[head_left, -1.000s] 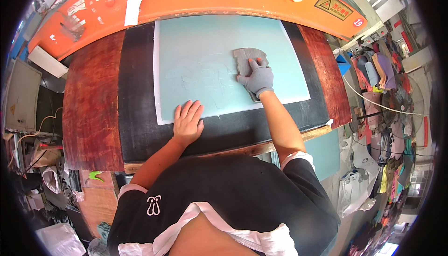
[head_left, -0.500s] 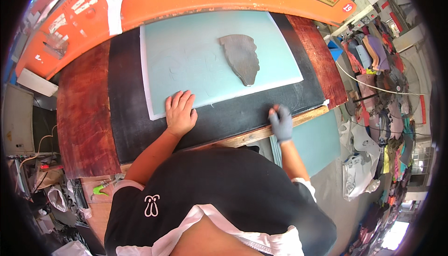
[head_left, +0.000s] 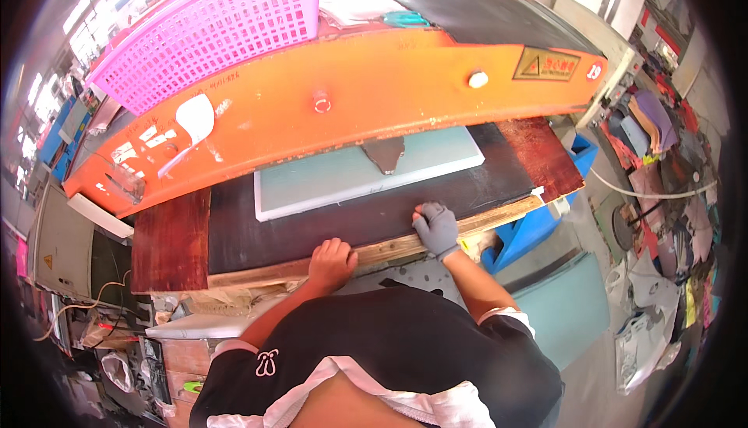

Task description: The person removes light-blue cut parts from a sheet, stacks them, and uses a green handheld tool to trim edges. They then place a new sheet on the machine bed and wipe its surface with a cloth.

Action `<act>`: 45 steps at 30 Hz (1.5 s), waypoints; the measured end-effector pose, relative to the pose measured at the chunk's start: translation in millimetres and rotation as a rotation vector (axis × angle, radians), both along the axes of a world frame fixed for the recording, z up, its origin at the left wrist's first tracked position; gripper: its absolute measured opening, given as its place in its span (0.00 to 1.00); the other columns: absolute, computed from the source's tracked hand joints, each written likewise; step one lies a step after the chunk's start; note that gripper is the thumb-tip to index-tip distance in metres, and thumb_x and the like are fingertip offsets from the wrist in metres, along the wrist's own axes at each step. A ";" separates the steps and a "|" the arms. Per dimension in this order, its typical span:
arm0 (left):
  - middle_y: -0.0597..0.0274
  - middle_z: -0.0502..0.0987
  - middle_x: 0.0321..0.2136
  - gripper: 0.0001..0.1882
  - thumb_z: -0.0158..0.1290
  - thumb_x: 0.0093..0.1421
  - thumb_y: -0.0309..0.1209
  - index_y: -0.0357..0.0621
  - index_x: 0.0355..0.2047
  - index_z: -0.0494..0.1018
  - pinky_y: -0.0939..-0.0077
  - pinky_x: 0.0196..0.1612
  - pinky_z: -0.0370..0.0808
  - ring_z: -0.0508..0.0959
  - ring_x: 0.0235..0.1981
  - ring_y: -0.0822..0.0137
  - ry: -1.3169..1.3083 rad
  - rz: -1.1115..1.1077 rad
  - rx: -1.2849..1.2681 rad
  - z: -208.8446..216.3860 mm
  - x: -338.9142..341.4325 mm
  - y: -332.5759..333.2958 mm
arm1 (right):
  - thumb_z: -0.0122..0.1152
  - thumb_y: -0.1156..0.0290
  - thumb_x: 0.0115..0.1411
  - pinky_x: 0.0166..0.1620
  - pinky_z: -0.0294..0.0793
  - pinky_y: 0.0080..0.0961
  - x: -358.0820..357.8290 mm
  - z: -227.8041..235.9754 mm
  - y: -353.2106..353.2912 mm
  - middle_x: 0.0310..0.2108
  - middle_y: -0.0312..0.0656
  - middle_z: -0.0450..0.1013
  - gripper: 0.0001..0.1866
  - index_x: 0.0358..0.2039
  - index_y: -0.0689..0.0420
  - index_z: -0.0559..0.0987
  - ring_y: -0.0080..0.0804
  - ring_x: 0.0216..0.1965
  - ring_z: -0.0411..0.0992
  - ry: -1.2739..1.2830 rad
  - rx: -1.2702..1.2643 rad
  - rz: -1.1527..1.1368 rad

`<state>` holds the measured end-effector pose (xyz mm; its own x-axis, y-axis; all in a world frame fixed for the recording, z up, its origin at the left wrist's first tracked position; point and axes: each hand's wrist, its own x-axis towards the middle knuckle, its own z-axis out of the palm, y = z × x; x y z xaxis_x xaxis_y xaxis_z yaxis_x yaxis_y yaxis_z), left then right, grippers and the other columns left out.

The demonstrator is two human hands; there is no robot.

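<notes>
A wide board faced in black (head_left: 312,232) lies before me, with a wooden strip (head_left: 389,249) along its front. My bare left hand (head_left: 333,263) is at this front edge, fingers bent together over the strip. To its right my right hand (head_left: 436,228), in a grey glove with bare fingertips, is closed at the same edge. Beyond both hands rests a thick pale green sheet stack (head_left: 327,183) with a white border. On it lies a flat dark brown piece (head_left: 386,153) tapering toward me; its far part is hidden under the orange machine beam (head_left: 273,116).
A pink plastic basket (head_left: 214,38) and teal-handled scissors (head_left: 405,19) rest on top of the machine. Reddish-brown panels (head_left: 171,241) flank the black surface. At right are a blue bin (head_left: 518,233), pale green sheets (head_left: 561,303) and piled coloured scraps (head_left: 654,139).
My left hand has left the sheet for the board's front edge. My right hand has moved left along that edge. The sheet and brown piece now sit farther under the beam; my view has tilted up.
</notes>
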<state>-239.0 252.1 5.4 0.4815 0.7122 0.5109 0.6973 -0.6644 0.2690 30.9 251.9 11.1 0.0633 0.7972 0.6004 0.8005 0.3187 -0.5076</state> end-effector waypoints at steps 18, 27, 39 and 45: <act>0.58 0.67 0.22 0.10 0.55 0.47 0.34 0.46 0.17 0.66 0.62 0.29 0.70 0.70 0.27 0.56 0.007 0.289 0.128 -5.6 9.3 172.2 | 0.56 0.59 0.51 0.37 0.68 0.41 92.1 1.9 154.2 0.27 0.43 0.72 0.10 0.26 0.52 0.76 0.45 0.30 0.70 -0.066 -0.122 0.116; 0.55 0.68 0.23 0.12 0.53 0.50 0.35 0.43 0.16 0.68 0.59 0.33 0.69 0.71 0.30 0.52 -0.008 0.310 -0.091 -2.3 6.8 171.2 | 0.53 0.56 0.52 0.44 0.63 0.43 83.6 -7.7 145.4 0.30 0.41 0.70 0.12 0.28 0.50 0.77 0.42 0.35 0.68 -0.368 -0.089 0.019; 0.56 0.69 0.24 0.11 0.55 0.49 0.34 0.41 0.18 0.70 0.59 0.35 0.69 0.70 0.32 0.53 -0.084 0.335 -0.165 -3.1 13.8 101.0 | 0.54 0.59 0.50 0.37 0.65 0.43 80.3 -8.9 83.7 0.24 0.44 0.72 0.12 0.22 0.53 0.77 0.46 0.29 0.70 -0.290 -0.107 0.035; 0.56 0.70 0.24 0.13 0.52 0.51 0.38 0.42 0.18 0.70 0.58 0.34 0.69 0.72 0.31 0.53 0.049 0.267 -0.323 1.8 8.2 11.3 | 0.61 0.61 0.47 0.35 0.66 0.43 69.3 0.7 4.7 0.23 0.43 0.71 0.11 0.19 0.55 0.75 0.47 0.28 0.69 -0.051 -0.257 0.081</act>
